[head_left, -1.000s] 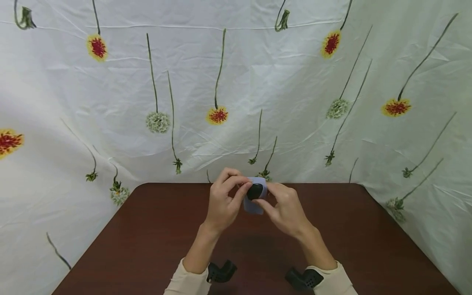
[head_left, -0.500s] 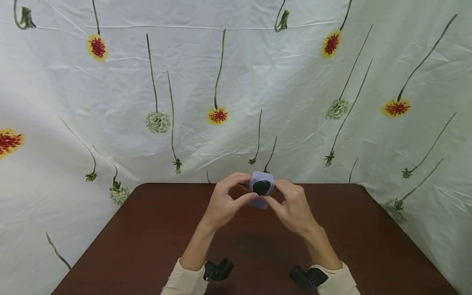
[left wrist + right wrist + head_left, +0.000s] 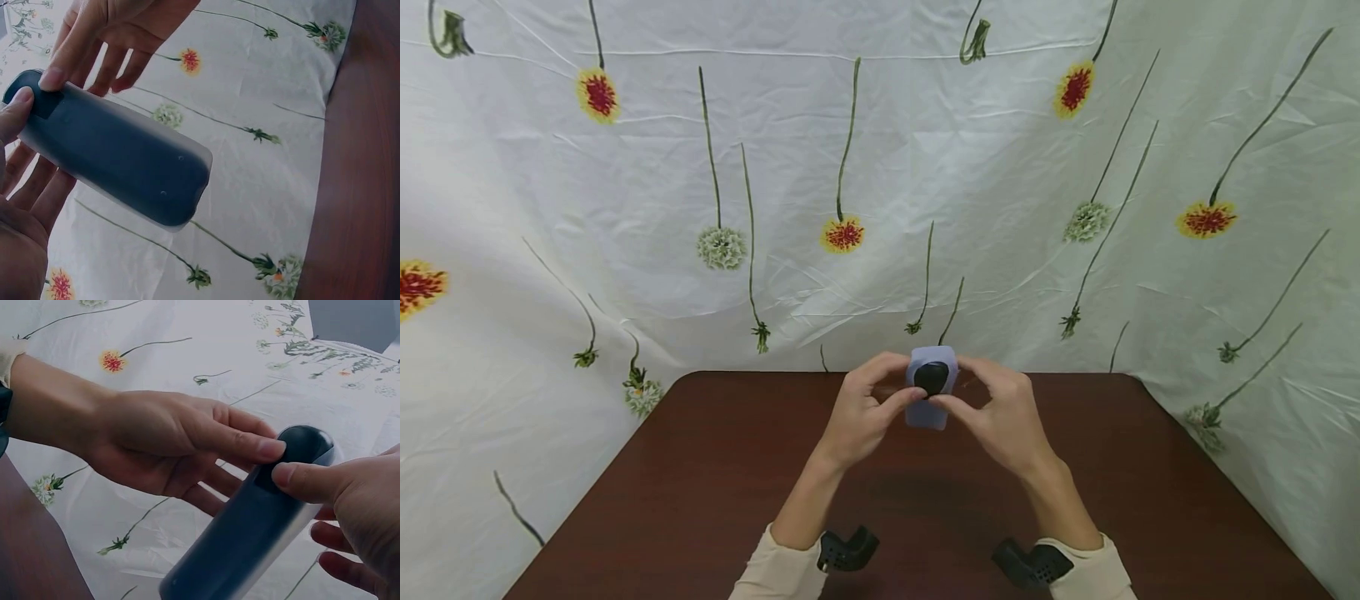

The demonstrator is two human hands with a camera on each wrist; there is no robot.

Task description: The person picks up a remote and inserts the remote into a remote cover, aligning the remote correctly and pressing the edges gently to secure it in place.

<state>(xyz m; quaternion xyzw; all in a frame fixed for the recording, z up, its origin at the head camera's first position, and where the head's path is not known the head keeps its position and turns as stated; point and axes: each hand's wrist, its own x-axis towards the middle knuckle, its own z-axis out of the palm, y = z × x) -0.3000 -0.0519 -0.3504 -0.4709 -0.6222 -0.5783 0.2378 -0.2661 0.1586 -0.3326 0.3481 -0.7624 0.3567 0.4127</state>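
Over the far part of the table, both hands hold one long, rounded blue case with a pale, frosted-looking edge. Its dark oval end faces up toward the head camera, and the body hangs downward. My left hand grips the left side, its thumb on the near face just below the dark end. On the other side my right hand mirrors this, thumb close to the left one. In the left wrist view the case body shows two small light dots near its lower end.
A dark red-brown table lies beneath the hands. Behind and beside it hangs a white cloth printed with flowers. Black wrist cameras sit at the cream sleeves.
The case has moved slightly right and turned so its dark end faces the head camera more squarely. My left fingers left the top of the dark end; both thumbs now meet below it.
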